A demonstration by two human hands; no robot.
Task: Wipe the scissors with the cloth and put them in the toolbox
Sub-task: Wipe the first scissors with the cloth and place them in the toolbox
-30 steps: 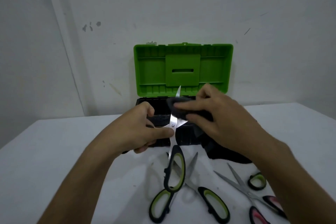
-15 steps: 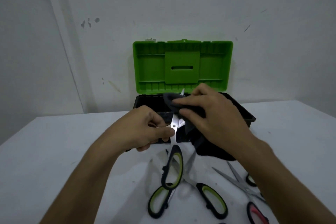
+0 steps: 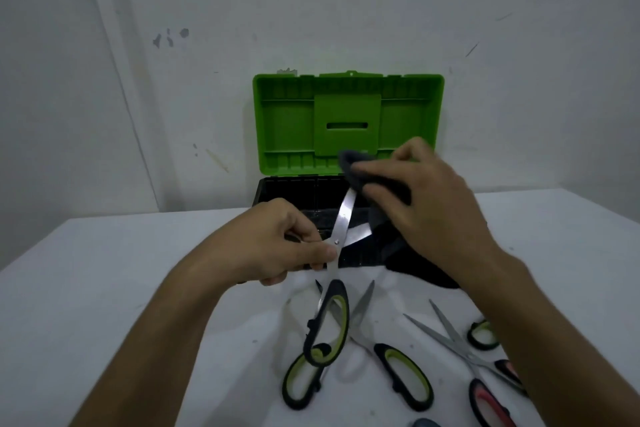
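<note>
My left hand [image 3: 287, 246] pinches a pair of scissors [image 3: 341, 229] near the pivot, blades spread and pointing up, one black-and-green handle loop hanging below. My right hand [image 3: 429, 198] presses a dark grey cloth [image 3: 384, 194] around the tip of the upper blade. The rest of the cloth hangs down over the second blade. Behind both hands stands the toolbox [image 3: 287, 191], black base open, green lid [image 3: 346, 121] upright against the wall.
On the white table [image 3: 104, 288] below my hands lie more scissors: a black-and-green pair [image 3: 398, 371] spread open, and a pair with a red-lined handle [image 3: 485, 395] at the right, partly under my right forearm. A wall stands close behind the toolbox.
My right hand slid the cloth up along the blade toward its tip. The blade tip, visible before, is now covered. My left hand kept its hold near the pivot.
</note>
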